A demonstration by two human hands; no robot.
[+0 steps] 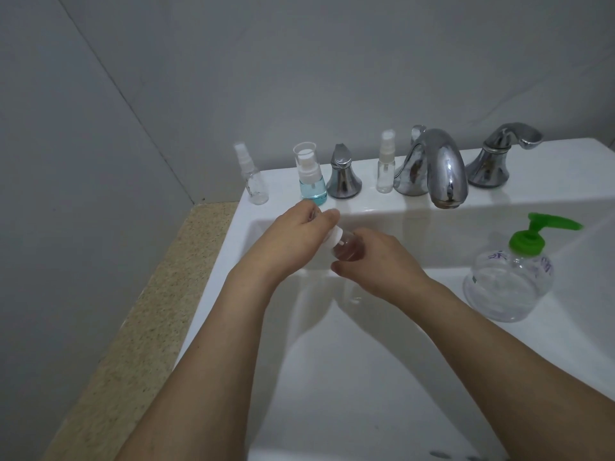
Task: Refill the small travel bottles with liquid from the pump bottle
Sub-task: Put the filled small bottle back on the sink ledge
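Over the white sink basin (332, 377), both forearms reach forward. The right hand (376, 264) wraps a small clear travel bottle (347, 249), tilted leftward; its lower body is hidden by the fingers. The left hand (296, 234) pinches the bottle's white cap (334, 236). The green-topped pump bottle (512, 277) stands on the right rim, well apart.

Pump bottle (508, 283), right of the right hand (376, 264): faint purple print on clear wall, too blurred to read. No other text, label or number legible.
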